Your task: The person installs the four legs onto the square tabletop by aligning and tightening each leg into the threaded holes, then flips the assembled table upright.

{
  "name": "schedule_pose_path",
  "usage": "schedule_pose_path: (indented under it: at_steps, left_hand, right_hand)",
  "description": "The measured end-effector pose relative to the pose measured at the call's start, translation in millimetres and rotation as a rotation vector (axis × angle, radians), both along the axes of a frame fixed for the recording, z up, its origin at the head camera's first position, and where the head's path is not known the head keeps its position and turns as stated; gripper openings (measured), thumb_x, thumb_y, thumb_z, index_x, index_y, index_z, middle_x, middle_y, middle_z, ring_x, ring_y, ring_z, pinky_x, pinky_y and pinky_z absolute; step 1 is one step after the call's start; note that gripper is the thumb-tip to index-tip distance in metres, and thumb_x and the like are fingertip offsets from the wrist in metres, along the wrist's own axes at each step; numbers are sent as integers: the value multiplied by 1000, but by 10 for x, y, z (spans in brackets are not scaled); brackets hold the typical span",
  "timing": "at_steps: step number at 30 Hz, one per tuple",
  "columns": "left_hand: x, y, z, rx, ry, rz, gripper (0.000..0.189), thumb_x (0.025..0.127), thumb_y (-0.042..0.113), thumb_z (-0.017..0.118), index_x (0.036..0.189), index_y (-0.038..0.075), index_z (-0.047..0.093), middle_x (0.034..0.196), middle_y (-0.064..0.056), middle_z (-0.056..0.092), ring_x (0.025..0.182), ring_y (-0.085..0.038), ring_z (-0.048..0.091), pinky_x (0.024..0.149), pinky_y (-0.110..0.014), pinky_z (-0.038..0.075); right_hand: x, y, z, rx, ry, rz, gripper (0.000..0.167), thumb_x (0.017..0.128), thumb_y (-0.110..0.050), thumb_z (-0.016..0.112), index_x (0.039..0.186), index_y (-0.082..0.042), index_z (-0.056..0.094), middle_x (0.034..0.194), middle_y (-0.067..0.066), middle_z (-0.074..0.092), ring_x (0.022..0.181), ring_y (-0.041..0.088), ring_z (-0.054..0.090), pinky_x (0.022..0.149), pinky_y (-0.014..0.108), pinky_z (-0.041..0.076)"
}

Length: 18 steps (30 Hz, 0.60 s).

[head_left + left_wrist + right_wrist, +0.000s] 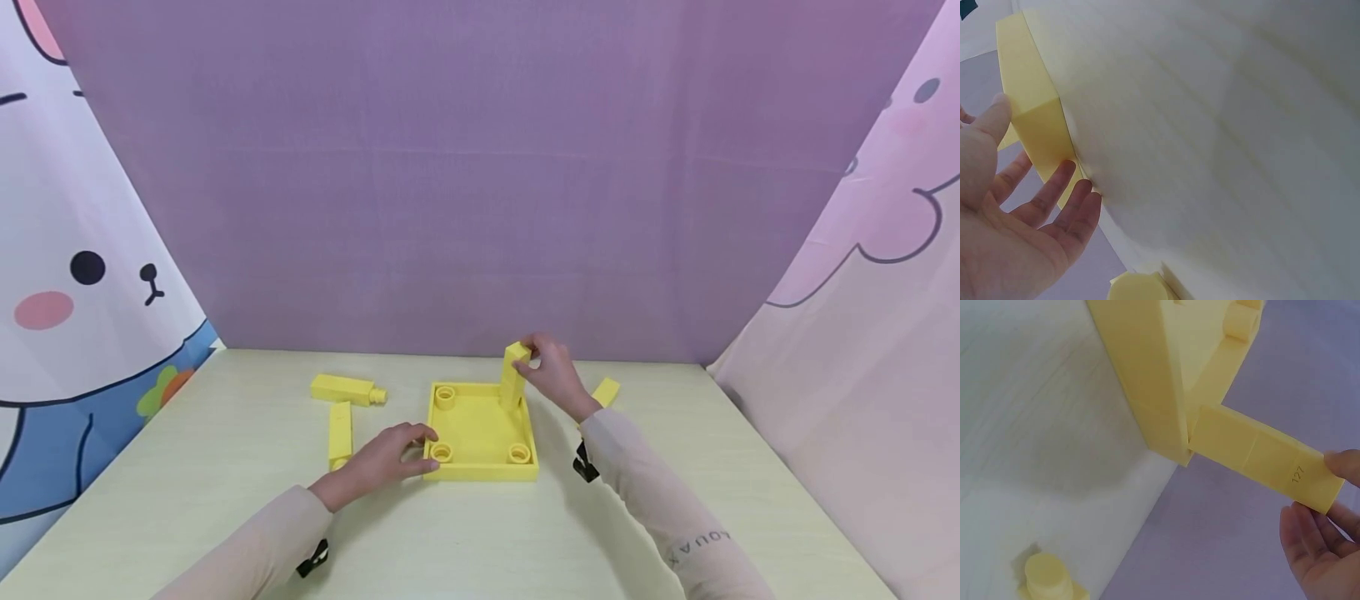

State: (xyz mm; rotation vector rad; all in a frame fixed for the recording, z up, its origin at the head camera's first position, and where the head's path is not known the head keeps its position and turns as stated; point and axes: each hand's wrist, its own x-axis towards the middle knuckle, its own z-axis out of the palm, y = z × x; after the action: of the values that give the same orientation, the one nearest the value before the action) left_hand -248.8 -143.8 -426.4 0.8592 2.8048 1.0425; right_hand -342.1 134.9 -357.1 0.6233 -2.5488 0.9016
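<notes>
In the head view a shallow square yellow tray lies on the table, with round sockets showing at three inner corners. At its far right corner stands a yellow square post, its lower end inside the rim. My right hand pinches the top of this post between thumb and fingers; the right wrist view shows "127" marked near the held end. My left hand touches the tray's near left corner, thumb by the front wall and relaxed fingers along the left side.
Left of the tray lie two more yellow posts, one sideways with a round peg and one lengthwise. Another post is partly hidden behind the right forearm. A purple cloth hangs along the table's far edge.
</notes>
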Motion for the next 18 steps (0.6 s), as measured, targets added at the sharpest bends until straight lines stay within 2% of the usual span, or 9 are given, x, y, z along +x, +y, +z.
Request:
schedule_pose_path:
  at_steps: [6, 13, 18]
  left_hand:
    - [1, 3, 0, 1, -7, 2, 42, 84, 34, 64, 114, 5, 57, 111, -7, 60, 104, -26, 55, 90, -45, 45]
    - [-12, 11, 0, -13, -4, 8, 43, 84, 36, 63, 114, 5, 57, 111, -6, 60, 105, -26, 55, 91, -44, 45]
    - [-15, 14, 5, -18, -3, 12, 43, 84, 36, 63, 114, 6, 57, 110, -6, 60, 104, -25, 55, 91, -43, 45]
  right_hand:
    - [-22, 21, 24, 21, -12, 27, 32, 80, -13, 70, 106, 3, 59, 100, 16, 61, 87, 28, 61, 77, 37, 52]
    - [-74, 101, 117, 64, -91, 153, 34, 83, -13, 67, 112, 0, 57, 104, 15, 58, 94, 28, 57, 72, 32, 53]
    - [-127, 131, 147, 83, -123, 207, 33, 83, -10, 67, 113, -2, 57, 109, 15, 58, 100, 29, 56, 71, 30, 54]
